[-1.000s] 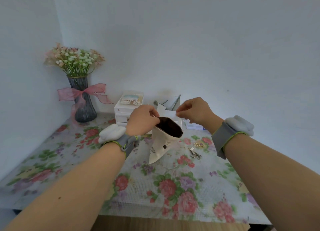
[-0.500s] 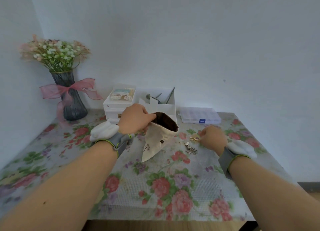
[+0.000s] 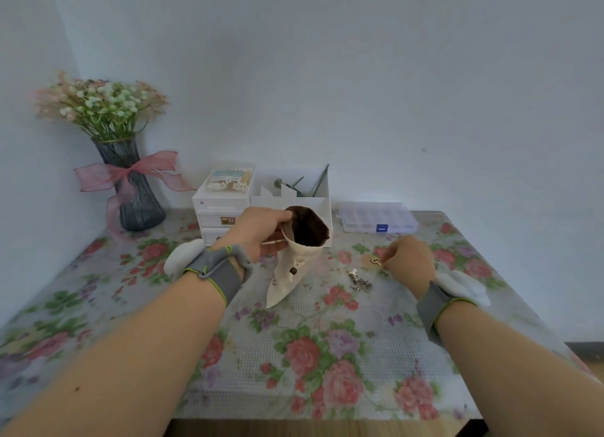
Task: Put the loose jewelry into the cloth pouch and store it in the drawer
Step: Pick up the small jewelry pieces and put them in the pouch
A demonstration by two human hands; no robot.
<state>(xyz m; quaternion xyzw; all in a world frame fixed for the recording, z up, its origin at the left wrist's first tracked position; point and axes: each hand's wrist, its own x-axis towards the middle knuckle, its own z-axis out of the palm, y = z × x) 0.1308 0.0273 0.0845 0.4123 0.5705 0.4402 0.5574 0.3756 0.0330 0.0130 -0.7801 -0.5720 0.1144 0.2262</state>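
A cream cloth pouch [image 3: 295, 266] with a dark brown lining hangs above the table with its mouth open. My left hand [image 3: 260, 230] grips its rim on the left side. My right hand [image 3: 408, 260] is down on the table to the right, its fingertips pinched on a small gold piece of jewelry [image 3: 376, 261]. A silver jewelry piece [image 3: 359, 281] lies loose on the cloth between the pouch and my right hand. The white drawer unit [image 3: 219, 217] stands behind the pouch with its drawers closed.
A floral cloth covers the table [image 3: 294, 355]. A grey vase of flowers with a pink ribbon [image 3: 134, 188] stands at the back left. A white organizer with tools [image 3: 294, 188] sits beside the drawers, and a clear compartment box [image 3: 377, 220] lies at the back right.
My right hand left the pouch rim, dropped to the table on the right and closed its fingertips on the gold piece. My left hand keeps holding the pouch open.
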